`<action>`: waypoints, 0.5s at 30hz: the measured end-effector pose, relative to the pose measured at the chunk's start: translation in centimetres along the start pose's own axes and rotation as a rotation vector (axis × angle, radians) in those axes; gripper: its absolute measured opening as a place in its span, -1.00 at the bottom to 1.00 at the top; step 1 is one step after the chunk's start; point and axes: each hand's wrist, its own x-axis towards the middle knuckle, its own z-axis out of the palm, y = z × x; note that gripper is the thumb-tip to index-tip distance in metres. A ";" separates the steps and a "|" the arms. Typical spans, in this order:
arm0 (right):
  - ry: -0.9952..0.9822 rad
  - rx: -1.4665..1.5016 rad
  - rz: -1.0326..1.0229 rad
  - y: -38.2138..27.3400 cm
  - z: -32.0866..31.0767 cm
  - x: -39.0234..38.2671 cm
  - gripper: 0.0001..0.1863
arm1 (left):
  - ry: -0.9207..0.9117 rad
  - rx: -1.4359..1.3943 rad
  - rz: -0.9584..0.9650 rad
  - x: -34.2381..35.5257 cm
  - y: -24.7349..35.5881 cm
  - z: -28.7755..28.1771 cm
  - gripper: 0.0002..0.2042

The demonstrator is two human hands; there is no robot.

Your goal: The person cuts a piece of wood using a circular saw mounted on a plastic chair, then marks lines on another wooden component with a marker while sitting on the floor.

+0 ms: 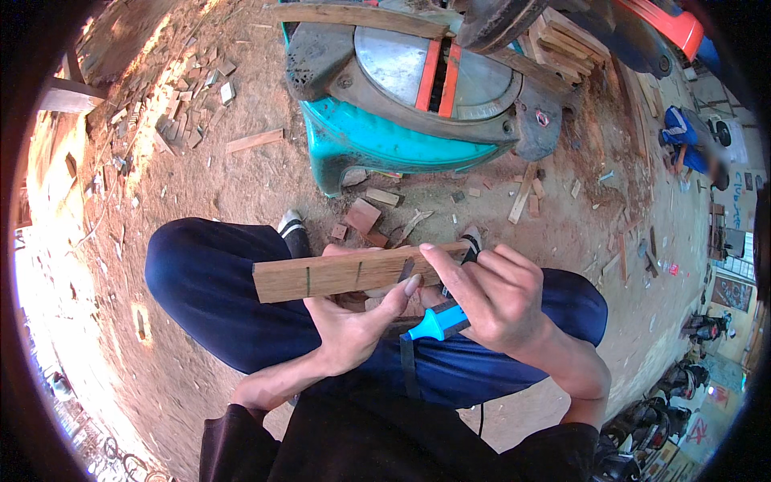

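A flat, narrow wooden board point(337, 275) with a few dark marks across its face is held in front of me, above my folded legs. My left hand point(351, 331) is closed on it from below, thumb on the near edge and fingers behind. My right hand point(504, 304) is at the board's right end, its index fingertip touching the top edge. A bright blue, marker-like tool point(438, 323) with a dark body is tucked in that hand, its narrow end pointing left. The right hand's other fingers are curled, and part of its grip is hidden.
A teal miter saw point(393, 136) with a round metal table and orange strips stands just ahead. Wood offcuts point(363, 215) lie before it, and more scraps point(189, 108) are scattered at left. Stacked planks point(566, 44) sit behind it. Another person point(689, 143) is at far right.
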 end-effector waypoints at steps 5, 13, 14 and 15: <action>-0.073 0.017 0.045 0.0 -0.8 0.0 -0.45 | -0.028 -0.044 -0.017 0.8 0.3 0.2 -0.56; -0.105 0.036 0.065 -0.1 -1.2 0.1 -0.43 | -0.118 0.090 -0.024 1.5 0.5 -0.7 -0.56; -0.108 0.033 0.066 -0.1 -1.2 0.2 -0.44 | -0.122 0.118 -0.024 1.6 0.6 -0.8 -0.56; -0.111 0.030 0.068 -0.1 -1.2 0.2 -0.44 | -0.127 0.146 -0.023 1.6 0.7 -0.9 -0.56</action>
